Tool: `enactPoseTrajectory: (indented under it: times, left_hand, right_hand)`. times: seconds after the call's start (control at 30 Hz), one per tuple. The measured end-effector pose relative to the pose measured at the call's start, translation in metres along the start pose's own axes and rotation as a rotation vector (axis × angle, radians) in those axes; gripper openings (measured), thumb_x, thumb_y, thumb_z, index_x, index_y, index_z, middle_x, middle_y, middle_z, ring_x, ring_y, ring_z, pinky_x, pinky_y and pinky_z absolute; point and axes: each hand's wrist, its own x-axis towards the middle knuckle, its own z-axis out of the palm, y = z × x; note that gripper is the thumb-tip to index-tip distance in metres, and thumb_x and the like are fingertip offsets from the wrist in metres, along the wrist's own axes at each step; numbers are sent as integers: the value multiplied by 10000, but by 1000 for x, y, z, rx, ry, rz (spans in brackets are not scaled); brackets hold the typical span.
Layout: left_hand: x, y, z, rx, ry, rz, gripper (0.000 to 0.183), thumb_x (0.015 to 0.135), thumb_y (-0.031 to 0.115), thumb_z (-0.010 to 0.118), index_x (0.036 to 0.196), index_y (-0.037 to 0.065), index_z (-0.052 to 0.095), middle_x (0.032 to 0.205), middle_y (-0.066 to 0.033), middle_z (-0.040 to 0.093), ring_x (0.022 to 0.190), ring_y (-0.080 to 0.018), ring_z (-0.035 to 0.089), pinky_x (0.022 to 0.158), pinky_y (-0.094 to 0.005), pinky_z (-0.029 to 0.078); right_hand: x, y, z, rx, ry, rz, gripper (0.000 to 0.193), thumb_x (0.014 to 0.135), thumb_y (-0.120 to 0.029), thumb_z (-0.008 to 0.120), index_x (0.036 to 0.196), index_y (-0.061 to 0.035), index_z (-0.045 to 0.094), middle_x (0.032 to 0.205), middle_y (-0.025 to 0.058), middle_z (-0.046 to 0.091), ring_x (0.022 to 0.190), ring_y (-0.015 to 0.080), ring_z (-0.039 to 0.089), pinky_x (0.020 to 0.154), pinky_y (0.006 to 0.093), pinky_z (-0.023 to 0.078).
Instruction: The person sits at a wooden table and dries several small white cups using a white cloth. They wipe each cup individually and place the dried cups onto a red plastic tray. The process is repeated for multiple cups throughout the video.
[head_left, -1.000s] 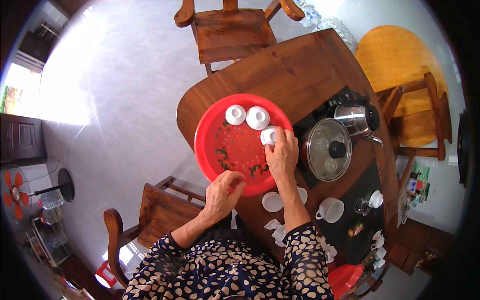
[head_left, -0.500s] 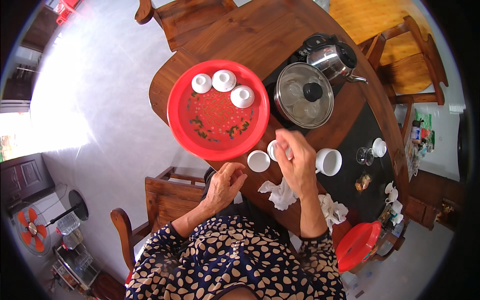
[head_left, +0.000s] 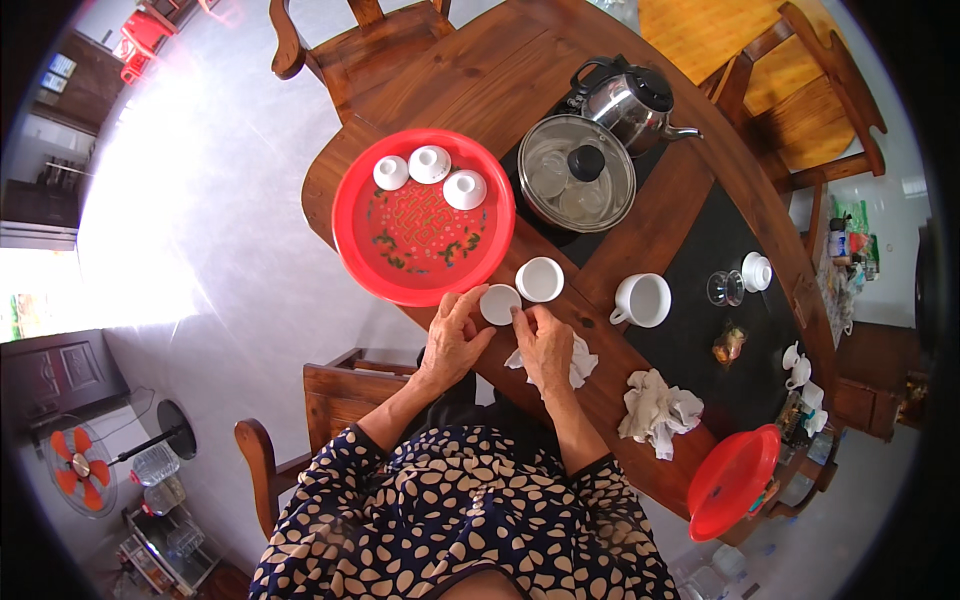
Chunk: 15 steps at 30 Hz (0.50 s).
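Note:
A small round white cup or lid [head_left: 501, 305] sits at the table's near edge; its exact kind is unclear. My left hand [head_left: 455, 340] has its curled fingertips at its left rim. At its right rim my right hand [head_left: 543, 347] pinches with thumb and fingers. Just beyond, to the right, stands a white cup [head_left: 540, 279], touched by neither hand. Left of it is a red tray [head_left: 350, 245] with a gold and green pattern, holding three upturned white bowls [head_left: 429, 164]. A crumpled white tissue [head_left: 583, 362] lies partly hidden behind my right hand.
A lidded glass-top pot [head_left: 620, 190] and a steel kettle [head_left: 622, 112] stand farther back. Rightward are a white mug [head_left: 642, 300], a crumpled cloth or tissue [head_left: 660, 412], a clear glass piece [head_left: 725, 288] and a red basin [head_left: 735, 480]. Wooden chairs [head_left: 365, 55] surround the table.
My right hand has come back from the farther white cup to the nearer round piece. My left hand has moved forward to its left side. The view has shifted slightly.

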Motion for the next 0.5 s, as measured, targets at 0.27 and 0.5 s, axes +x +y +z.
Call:
enactPoseTrajectory:
  times: [0.27, 0.5]
  left_hand:
    - [-2, -6, 2, 20, 9, 18, 573, 719, -10, 709, 1258, 66, 531, 921, -70, 528, 566, -125, 523, 557, -276, 461]
    - [-3, -1, -1, 6, -8, 20, 555, 724, 0, 713, 1245, 70, 538, 932, -77, 530, 574, -133, 526, 581, -276, 470]
  right_hand:
    - [-2, -2, 7, -93, 43, -85, 266, 846, -174, 610, 652, -11, 528, 567, 202, 554, 543, 394, 566, 499, 458, 412]
    - [-3, 1, 6, -10, 59, -135, 253, 834, -147, 598, 645, 1, 519, 567, 211, 542, 534, 398, 557, 486, 450, 399]
